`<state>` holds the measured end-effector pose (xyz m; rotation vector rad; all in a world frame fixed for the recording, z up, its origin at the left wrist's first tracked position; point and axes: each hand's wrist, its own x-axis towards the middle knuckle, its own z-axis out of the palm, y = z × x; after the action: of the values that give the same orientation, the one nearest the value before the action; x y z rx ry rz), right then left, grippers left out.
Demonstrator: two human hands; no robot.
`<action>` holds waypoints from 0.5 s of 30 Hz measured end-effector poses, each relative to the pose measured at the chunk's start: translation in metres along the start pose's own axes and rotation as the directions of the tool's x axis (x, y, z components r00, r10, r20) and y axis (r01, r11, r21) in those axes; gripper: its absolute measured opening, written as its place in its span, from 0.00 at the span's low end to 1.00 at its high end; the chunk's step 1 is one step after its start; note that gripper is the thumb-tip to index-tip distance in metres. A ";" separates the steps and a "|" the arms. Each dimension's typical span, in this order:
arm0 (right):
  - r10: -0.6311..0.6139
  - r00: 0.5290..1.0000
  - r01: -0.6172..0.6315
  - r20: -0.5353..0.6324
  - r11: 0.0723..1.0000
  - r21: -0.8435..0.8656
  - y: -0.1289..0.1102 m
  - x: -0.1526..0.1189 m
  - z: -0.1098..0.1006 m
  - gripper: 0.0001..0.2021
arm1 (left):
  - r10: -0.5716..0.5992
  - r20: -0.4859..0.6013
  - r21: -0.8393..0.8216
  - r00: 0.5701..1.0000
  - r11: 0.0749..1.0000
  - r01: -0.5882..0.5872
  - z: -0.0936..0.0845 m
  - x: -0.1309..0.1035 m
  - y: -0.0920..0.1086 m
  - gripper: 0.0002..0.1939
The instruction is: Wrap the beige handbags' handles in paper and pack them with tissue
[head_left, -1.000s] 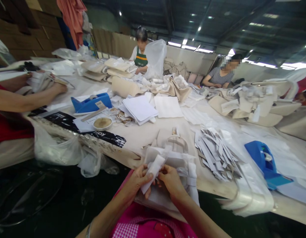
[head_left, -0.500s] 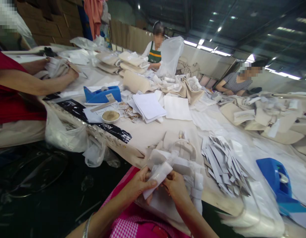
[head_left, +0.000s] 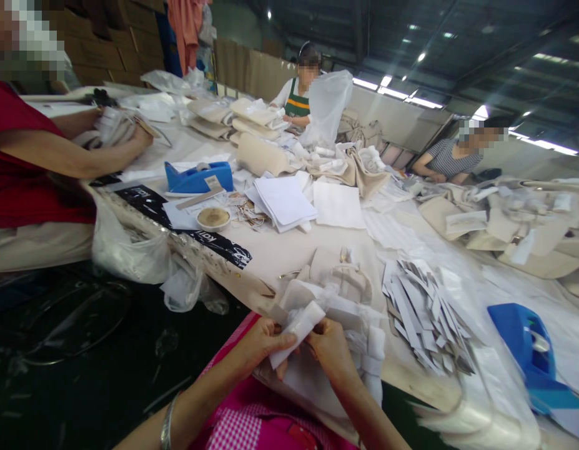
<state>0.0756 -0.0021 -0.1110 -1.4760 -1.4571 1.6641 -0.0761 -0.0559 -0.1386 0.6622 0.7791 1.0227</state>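
A beige bag (head_left: 320,265) with white wrapping on its parts lies at the table's near edge, partly over my lap. My left hand (head_left: 267,342) is closed around a white foam-wrapped strip (head_left: 298,331), thumb on top. On the strip's right side, the fingers of my right hand (head_left: 325,342) are pinched together at its edge; their tips are partly hidden behind it. Another white wrapped piece (head_left: 376,344) hangs on the bag's right side.
A blue tape dispenser (head_left: 523,344) and a pile of grey-white strips (head_left: 425,319) lie to the right. Further back are another blue dispenser (head_left: 200,177), white sheets (head_left: 287,201), a round tin (head_left: 213,217) and heaped beige bags (head_left: 528,231). Co-workers sit around the table.
The view has shifted slightly, so the table contents appear a little further right. Both my hands stay at the white wrapped strip, with only small finger movement.
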 end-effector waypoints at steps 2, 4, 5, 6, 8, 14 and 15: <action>0.012 0.999 -0.008 0.050 0.998 -0.068 -0.003 -0.011 -0.008 0.09 | 0.014 -0.031 0.010 0.999 1.000 -0.014 0.002 0.000 0.000 0.21; -0.037 0.994 0.054 0.107 0.986 -0.158 -0.003 -0.027 -0.019 0.14 | 0.011 -0.054 0.017 0.998 1.000 -0.011 0.003 0.000 0.000 0.21; -0.087 0.986 0.116 0.140 0.970 -0.212 -0.002 -0.036 -0.026 0.18 | 0.005 -0.060 0.017 0.998 1.000 -0.004 0.004 0.000 0.000 0.22; -0.154 0.973 0.197 0.172 0.943 -0.270 0.000 -0.043 -0.032 0.23 | -0.004 -0.061 0.016 0.998 1.000 0.005 0.004 0.000 0.000 0.22; -0.326 0.918 0.390 0.224 0.840 -0.376 0.006 -0.054 -0.044 0.28 | -0.020 -0.058 0.016 0.998 1.000 0.020 0.003 0.000 0.000 0.23; -0.733 0.591 0.764 0.337 0.375 -0.525 -0.010 -0.047 -0.041 0.15 | -0.038 -0.097 0.046 0.995 0.998 0.043 0.009 -0.002 0.006 0.23; -0.774 0.543 0.770 0.325 0.306 -0.560 -0.018 -0.043 -0.037 0.14 | -0.034 -0.107 0.056 0.994 0.998 0.041 0.011 -0.002 0.007 0.22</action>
<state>0.1172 -0.0197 -0.0722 -0.7042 -2.3804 0.5098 -0.0717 -0.0563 -0.1263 0.6445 0.9142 1.0102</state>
